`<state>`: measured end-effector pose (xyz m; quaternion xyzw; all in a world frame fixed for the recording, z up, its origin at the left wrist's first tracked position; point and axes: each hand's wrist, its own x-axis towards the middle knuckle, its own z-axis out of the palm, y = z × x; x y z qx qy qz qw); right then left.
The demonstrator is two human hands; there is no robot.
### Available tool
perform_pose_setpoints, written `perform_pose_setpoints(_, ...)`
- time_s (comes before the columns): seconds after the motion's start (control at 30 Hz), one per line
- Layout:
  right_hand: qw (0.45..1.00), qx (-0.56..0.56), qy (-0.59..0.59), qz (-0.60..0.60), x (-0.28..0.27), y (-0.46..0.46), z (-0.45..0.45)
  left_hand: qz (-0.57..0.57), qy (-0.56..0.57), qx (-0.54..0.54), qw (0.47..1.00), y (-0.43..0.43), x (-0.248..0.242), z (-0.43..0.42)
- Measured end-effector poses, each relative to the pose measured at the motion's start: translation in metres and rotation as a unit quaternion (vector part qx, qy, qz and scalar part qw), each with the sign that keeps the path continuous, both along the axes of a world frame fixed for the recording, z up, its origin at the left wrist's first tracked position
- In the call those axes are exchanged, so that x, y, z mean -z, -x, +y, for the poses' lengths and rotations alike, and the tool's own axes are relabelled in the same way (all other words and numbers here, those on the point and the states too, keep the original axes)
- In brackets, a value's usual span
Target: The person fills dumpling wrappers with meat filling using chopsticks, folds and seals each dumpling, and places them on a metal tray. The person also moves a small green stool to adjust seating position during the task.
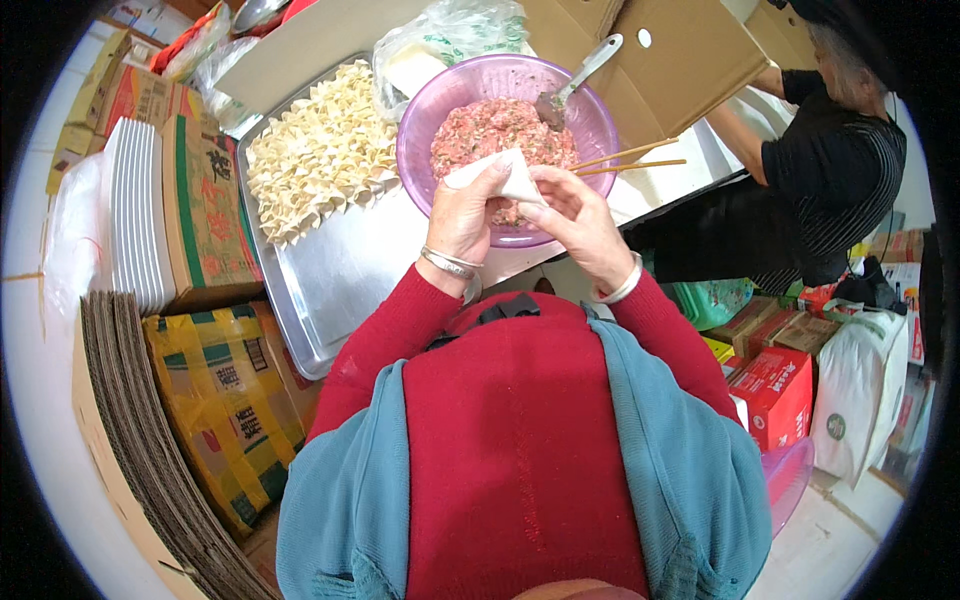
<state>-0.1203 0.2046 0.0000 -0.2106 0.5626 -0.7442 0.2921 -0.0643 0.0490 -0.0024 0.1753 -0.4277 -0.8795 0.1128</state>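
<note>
Both my hands hold a thin white dough wrapper point(514, 178) over the near side of a purple plastic bowl point(414, 154). My left hand point(463, 217) grips its left part with the thumb on top; my right hand point(581, 221) has its fingers at the right corner. Pink minced meat filling point(487, 127) with green bits lies in the bowl, and a spoon point(592, 66) with a pale handle stands in it. A pair of wooden chopsticks point(637, 159) rests over the bowl's right rim. To the left, many folded wontons point(322, 150) fill the far part of a metal tray point(319, 300).
A clear plastic bag point(457, 30) with pale wrappers lies behind the bowl. An open cardboard box point(675, 67) stands at the back right, with a co-worker in black point(810, 172) beside it. Cartons point(210, 217), stacked white trays point(135, 217) and flattened cardboard point(142, 420) crowd the left.
</note>
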Motion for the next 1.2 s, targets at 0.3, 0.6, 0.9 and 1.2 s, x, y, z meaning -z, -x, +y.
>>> perform_pose_setpoints(0.3,0.998,0.055,0.016,-0.037,0.011,-0.009,-0.023,0.067,-0.027,0.031,0.997,-0.027,-0.009,-0.014)
perform_pose_setpoints(0.6,0.998,0.033,0.018,-0.04,0.005,-0.025,-0.039,0.002,0.137,-0.018,0.99,-0.05,-0.004,-0.035)
perform_pose_setpoints(0.9,0.997,0.056,-0.007,0.054,0.002,-0.04,-0.042,0.009,0.23,0.023,0.973,-0.056,-0.012,-0.04)
perform_pose_setpoints(1.2,0.998,0.012,-0.054,0.034,-0.003,-0.041,-0.032,0.018,0.367,0.06,0.928,-0.055,-0.02,-0.042)
